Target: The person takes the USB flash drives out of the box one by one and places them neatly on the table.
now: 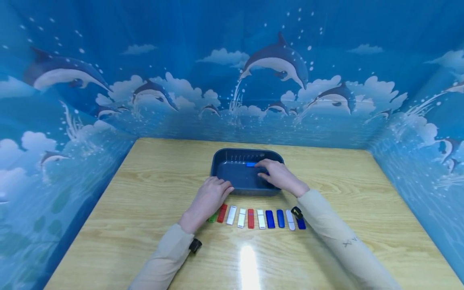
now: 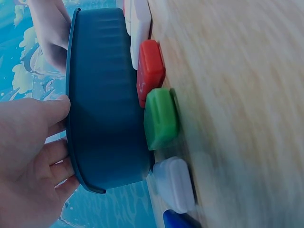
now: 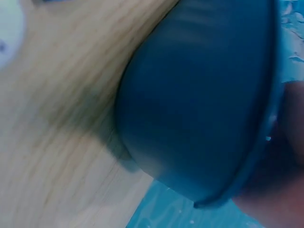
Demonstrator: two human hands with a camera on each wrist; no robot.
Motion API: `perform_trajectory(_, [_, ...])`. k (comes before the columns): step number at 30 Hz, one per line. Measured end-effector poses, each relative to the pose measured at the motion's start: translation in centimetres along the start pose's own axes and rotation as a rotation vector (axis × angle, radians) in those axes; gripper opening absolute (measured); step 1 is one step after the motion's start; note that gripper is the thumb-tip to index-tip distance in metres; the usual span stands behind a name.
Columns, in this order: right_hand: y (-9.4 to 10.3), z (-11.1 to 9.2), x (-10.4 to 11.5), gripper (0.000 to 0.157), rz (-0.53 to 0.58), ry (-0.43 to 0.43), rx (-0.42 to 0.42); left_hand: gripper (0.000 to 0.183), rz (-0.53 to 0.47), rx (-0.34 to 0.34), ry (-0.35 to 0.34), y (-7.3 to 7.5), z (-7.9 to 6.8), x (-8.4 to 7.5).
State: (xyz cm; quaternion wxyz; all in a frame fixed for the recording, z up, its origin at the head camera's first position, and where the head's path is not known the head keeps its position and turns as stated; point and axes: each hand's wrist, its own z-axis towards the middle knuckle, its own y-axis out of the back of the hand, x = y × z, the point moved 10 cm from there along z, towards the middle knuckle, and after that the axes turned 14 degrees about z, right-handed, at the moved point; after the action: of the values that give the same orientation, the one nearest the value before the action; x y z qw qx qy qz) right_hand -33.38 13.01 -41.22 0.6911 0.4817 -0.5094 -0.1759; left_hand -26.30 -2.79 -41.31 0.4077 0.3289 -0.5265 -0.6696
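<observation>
A dark blue plastic bin [image 1: 246, 192] stands on the table. My left hand [image 1: 208, 197] grips its near left corner; in the left wrist view the thumb lies at the rim, with curled fingers below it. My right hand [image 1: 280, 176] reaches over the right side into the bin, thumb and fingers apart. Its fingertips are at a blue USB stick [image 1: 250, 164] on the bin floor; whether they touch it I cannot tell. In the right wrist view the bin wall [image 3: 190, 104] hides most of that hand.
In front of the bin lies a row of several USB sticks, among them a green one [image 2: 161, 118], a red one [image 1: 251, 218], a white one [image 1: 261, 219] and a blue one [image 1: 270, 219]. A dolphin-print curtain [image 1: 232, 121] encloses the wooden table [image 1: 152, 173].
</observation>
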Motion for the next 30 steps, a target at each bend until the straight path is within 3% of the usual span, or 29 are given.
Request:
perform_trajectory(11, [-2.3,3.2,-1.1,0.042,-0.06,-0.013,0.104,0.024,-0.012,0.011,-0.002,-0.1,-0.1,0.0])
perform_trajectory(16, [-2.6,3.0,-0.7,0.04,-0.11,0.021,0.097,0.025,-0.014,0.018,-0.002,-0.3,-0.1,-0.1])
perform_trajectory(22, [-2.6,2.7,-0.5,0.027,-0.085,0.034,0.094,0.025,-0.027,0.018,0.005,-0.3,-0.2,-0.1])
perform_trajectory(30, [-2.4,2.7,-0.7,0.034,-0.048,0.029,0.124,0.024,-0.01,-0.001,0.003,0.0,-0.1,0.0])
